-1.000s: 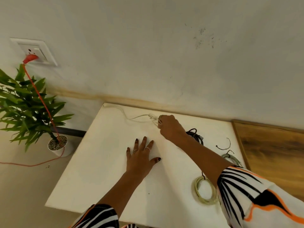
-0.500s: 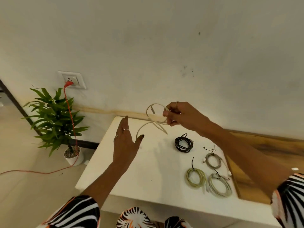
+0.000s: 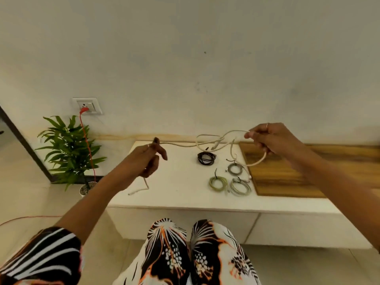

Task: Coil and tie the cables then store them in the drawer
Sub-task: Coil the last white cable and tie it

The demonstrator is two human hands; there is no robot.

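We see both hands raised above a white table point(image 3: 176, 188), with a loose white cable point(image 3: 178, 144) stretched between them. The left hand point(image 3: 147, 159) curls its fingers around one part of the cable; from below this hand a short end point(image 3: 139, 189) hangs down toward the tabletop. The right hand point(image 3: 271, 139) pinches the cable between thumb and fingers, and a curved length droops from beneath that hand toward the table's right edge. Between the two hands we observe the cable crossing itself in an open, tangled loop held in the air.

On the table, four coiled cables lie apart from one another: a black coil point(image 3: 206, 158) nearest the wall, a small grey coil point(image 3: 235, 168) to its right, a green coil point(image 3: 218, 183) toward the front, and a pale grey coil point(image 3: 240, 187) just beside the green one. A wooden panel point(image 3: 304, 173) adjoins the table on the right. To the left we note a potted plant point(image 3: 70, 149) on the floor and an orange cord point(image 3: 87, 140) plugged into a wall socket point(image 3: 87, 105).
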